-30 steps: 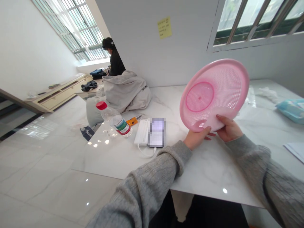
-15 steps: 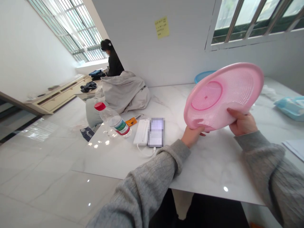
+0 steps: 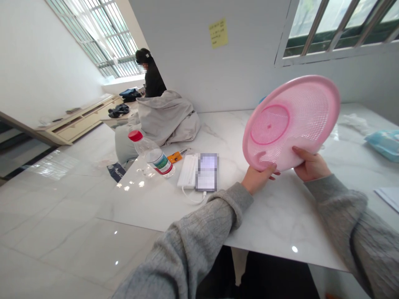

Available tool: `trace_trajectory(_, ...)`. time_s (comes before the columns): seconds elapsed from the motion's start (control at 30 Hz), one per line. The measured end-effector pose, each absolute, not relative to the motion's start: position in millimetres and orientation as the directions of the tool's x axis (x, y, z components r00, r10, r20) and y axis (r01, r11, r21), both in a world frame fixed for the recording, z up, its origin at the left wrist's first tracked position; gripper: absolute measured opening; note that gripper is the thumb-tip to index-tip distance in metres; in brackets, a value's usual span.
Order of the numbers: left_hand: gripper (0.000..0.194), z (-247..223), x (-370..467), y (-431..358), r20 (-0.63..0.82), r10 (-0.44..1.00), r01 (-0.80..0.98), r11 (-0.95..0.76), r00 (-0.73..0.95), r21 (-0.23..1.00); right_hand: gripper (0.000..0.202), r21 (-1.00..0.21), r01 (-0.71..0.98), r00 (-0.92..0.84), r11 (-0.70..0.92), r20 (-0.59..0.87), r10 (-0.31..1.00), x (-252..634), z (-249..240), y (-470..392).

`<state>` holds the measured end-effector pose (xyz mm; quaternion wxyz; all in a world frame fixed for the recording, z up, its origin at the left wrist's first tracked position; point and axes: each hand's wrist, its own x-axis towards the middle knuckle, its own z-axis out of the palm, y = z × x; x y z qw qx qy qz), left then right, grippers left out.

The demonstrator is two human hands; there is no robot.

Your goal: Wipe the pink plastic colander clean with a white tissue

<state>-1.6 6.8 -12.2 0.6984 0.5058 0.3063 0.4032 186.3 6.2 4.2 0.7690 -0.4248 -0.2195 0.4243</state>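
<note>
Home room — marble table (image 3: 280, 216), bedding (image 3: 165, 118)

**Pink strainer basket, held aloft**

One round pink plastic strainer basket (image 3: 291, 122), right of centre frame. Perforated mesh wall, solid circular base disc, broad smooth rim. Tilted steeply, underside facing the camera. Raised clear of the surface (image 3: 280, 216), gripped at its lower edge.

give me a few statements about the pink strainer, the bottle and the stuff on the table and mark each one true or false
1. Both hands, left hand and right hand, hold the pink strainer by its lower rim. True.
2. The strainer lies flat on the table. False: it is lifted and tilted above it.
3. The water bottle has a red cap. True.
4. The bottle stands upright. False: it leans toward the left.
5. The yellow sticky note is stuck on the strainer. False: it is on the wall.
</note>
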Motion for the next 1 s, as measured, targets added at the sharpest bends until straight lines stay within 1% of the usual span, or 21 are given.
trace_trajectory(0.07,0.087,-11.1,-1.2,5.5,-0.022,0.875,-0.262,0.169,0.484,0.950,0.046,-0.848,-0.467,0.518,0.250,-0.033,0.855,183.0,4.2,5.3)
trace_trajectory(0.27,0.076,-6.3,-0.9,5.3,0.004,0.900,-0.304,0.143,0.436,0.942,0.042,-0.856,-0.485,0.450,0.179,-0.069,0.890,174.9,3.5,1.6)
trace_trajectory(0.37,0.073,-5.9,0.5,6.9,0.001,0.912,-0.327,0.146,0.409,0.934,0.044,-0.870,-0.469,0.419,0.152,-0.067,0.905,170.5,6.1,-1.3)
trace_trajectory(0.5,0.064,-8.3,2.8,9.1,-0.011,0.938,-0.351,0.141,0.346,0.926,0.048,-0.883,-0.454,0.346,0.118,-0.053,0.937,165.9,8.5,-4.3)
trace_trajectory(0.6,0.064,-10.9,4.3,8.6,-0.012,0.953,-0.366,0.127,0.301,0.922,0.051,-0.889,-0.452,0.309,0.076,-0.076,0.948,164.2,7.0,-5.1)
trace_trajectory(0.67,0.065,-12.4,4.9,7.5,-0.002,0.949,-0.363,0.123,0.317,0.924,0.051,-0.893,-0.447,0.297,0.056,-0.089,0.951,164.0,5.5,-4.9)
trace_trajectory(0.73,0.063,-13.6,5.2,7.0,0.023,0.932,-0.342,0.110,0.363,0.933,0.050,-0.894,-0.443,0.308,0.070,-0.079,0.948,164.3,4.5,-4.1)
trace_trajectory(0.83,0.060,-15.1,5.0,8.4,0.062,0.909,-0.321,0.081,0.412,0.944,0.049,-0.881,-0.451,0.365,0.143,-0.035,0.931,165.5,5.5,-2.3)
trace_trajectory(1.0,0.059,-18.6,2.5,12.4,0.038,0.908,-0.317,0.106,0.417,0.943,0.054,-0.864,-0.447,0.469,0.231,-0.006,0.883,172.7,12.2,-0.1)
